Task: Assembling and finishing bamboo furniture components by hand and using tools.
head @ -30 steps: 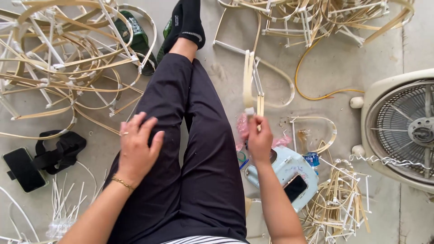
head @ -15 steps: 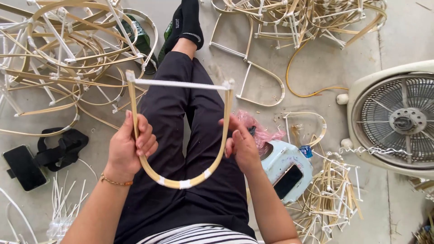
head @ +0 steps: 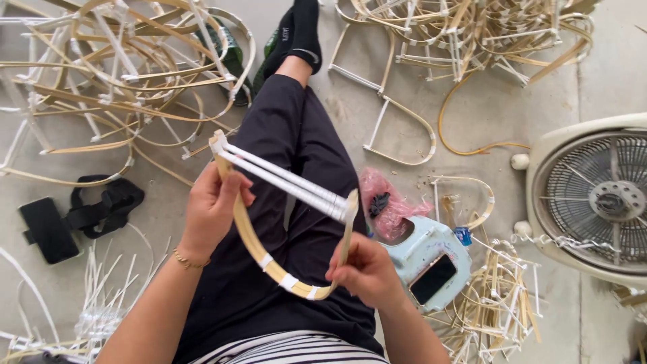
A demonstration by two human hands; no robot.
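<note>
Head view, looking down on a seated person's lap. Both hands hold one bent cane frame (head: 283, 222), a U-shaped bow closed by white rods across its top. The left hand (head: 210, 210) wraps around the frame's left arm; the right hand (head: 364, 273) pinches its right arm near the taped curve. The frame hovers above black trousers (head: 296, 155). Right of the frame lie a pink bag (head: 387, 205), a pale blue case (head: 431, 259) and a fan (head: 593, 199). Left of the frame, a heap of finished frames (head: 114, 74) and a black strap (head: 101, 205).
</note>
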